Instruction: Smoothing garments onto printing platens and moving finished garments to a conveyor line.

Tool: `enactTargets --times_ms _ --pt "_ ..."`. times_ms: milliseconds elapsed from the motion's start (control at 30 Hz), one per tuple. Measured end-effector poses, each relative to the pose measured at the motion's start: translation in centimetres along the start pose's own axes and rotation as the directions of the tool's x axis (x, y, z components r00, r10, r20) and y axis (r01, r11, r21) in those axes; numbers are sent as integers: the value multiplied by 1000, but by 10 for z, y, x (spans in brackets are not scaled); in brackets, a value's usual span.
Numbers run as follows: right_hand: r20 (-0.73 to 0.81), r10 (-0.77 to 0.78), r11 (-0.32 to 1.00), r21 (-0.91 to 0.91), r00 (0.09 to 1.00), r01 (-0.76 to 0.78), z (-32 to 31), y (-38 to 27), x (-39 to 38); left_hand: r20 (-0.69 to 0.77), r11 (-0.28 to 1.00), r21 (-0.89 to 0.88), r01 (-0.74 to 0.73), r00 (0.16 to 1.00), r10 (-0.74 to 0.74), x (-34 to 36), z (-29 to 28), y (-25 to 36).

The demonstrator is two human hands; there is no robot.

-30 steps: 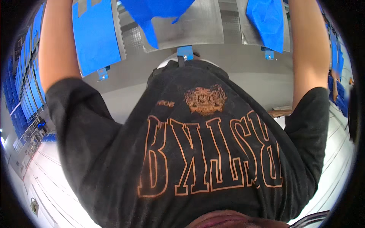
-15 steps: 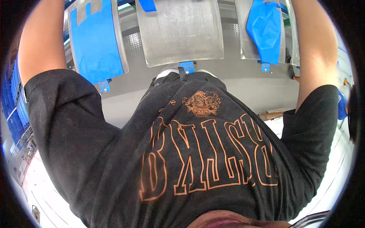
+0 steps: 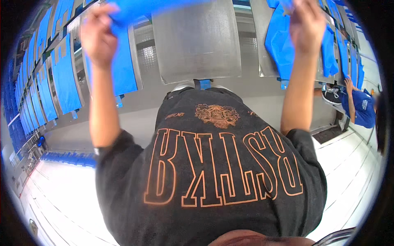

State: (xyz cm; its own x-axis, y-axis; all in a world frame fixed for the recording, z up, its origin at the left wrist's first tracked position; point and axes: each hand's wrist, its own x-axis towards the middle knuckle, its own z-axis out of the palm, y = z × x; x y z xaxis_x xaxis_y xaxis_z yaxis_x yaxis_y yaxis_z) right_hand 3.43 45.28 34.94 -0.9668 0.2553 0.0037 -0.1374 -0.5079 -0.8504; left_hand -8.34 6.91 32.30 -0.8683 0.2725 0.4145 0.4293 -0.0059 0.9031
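Note:
My left hand (image 3: 99, 39) is raised at the upper left, its fingers closed on one end of a blue cloth piece (image 3: 143, 10). This cloth stretches right across the top of a bare grey metal panel (image 3: 197, 45) and leaves the picture at the upper edge. At the upper right my right hand (image 3: 307, 26) is closed, with fingertips pinched near the top edge. A bit of blue shows beside those fingertips, but what they hold is unclear. Just left of that hand, a crumpled blue cloth piece (image 3: 279, 45) lies on another metal panel.
Several more panels carrying blue cloth pieces (image 3: 65, 82) curve away at left and right. Blue clips (image 3: 120, 100) hang at their lower ends. On the right, another person in a blue shirt (image 3: 363, 108) reaches a hand (image 3: 349, 85) toward the panels. Below is a white floor (image 3: 61, 188).
Both my hands have come down into view from above the upper edge, the left with the blue cloth. The blue piece at the middle panel's top has given way to the stretched cloth.

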Motion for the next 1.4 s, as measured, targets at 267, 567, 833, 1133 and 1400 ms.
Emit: enactTargets --times_ms 267,567,833,1133,1400 --pt "-150 -19 827 -559 989 -69 -141 165 -77 42 774 -56 631 776 -629 -160 54 -164" --pt "-305 304 747 -511 903 -424 -176 254 -101 -11 568 8 823 568 -823 -211 74 -225" --pt "-484 367 565 -563 794 -604 -197 264 -119 -207 521 85 849 526 -825 -240 87 -214" --pt "-532 403 395 -633 745 -666 -205 259 -122 -190 413 253 875 464 -865 -234 72 -216" --pt "-533 433 497 -531 727 -686 -211 260 -129 -209 440 183 879 473 -856 -239 80 -215"
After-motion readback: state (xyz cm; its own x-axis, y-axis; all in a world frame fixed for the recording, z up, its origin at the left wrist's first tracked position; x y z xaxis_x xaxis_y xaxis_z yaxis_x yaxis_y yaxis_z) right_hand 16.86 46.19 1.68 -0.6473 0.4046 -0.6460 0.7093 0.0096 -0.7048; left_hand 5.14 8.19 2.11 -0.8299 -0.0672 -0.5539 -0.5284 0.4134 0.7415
